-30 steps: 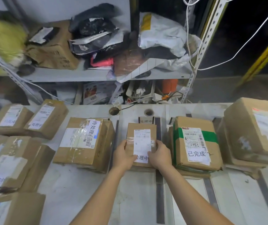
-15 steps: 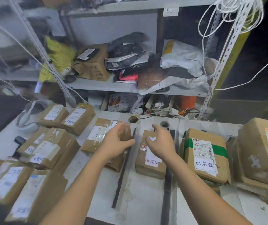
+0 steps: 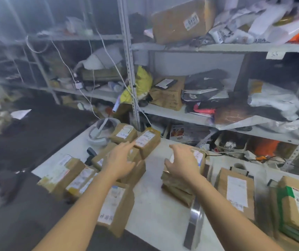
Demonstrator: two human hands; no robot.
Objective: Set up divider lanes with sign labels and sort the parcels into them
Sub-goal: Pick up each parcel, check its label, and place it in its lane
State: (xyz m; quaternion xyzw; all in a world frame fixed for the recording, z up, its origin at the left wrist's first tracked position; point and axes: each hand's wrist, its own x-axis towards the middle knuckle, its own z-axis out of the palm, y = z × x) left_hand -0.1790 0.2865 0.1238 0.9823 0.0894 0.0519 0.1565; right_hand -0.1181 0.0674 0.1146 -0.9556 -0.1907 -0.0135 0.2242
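Cardboard fills the head view: brown parcels lie on the white surface (image 3: 154,211) on either side of one dark divider strip (image 3: 194,219). The left hand (image 3: 121,161), its grip spread with the fingers straight, reaches over the loose cluster (image 3: 80,180) of unsorted boxes well left of the strip. Whether it touches the labelled box (image 3: 147,142) just ahead of it cannot be told through the blur. The right hand (image 3: 184,163), its grip spread, loosely arched and holding nothing, hovers over the stack (image 3: 178,187) just left of the strip.

The step in hand looks like picking the next parcel from the cluster. To do it well, read its label first, take it by both long edges, lift it clear of its neighbours, and set it squarely inside one lane without nudging the strip.

Counted: two hands. One strip shows plainly, with dark ends of perhaps two more further right. There are about seven boxes in the cluster, one stack beside the strip, and two parcels right of it, a plain parcel (image 3: 235,189) and a green-taped parcel (image 3: 297,211).
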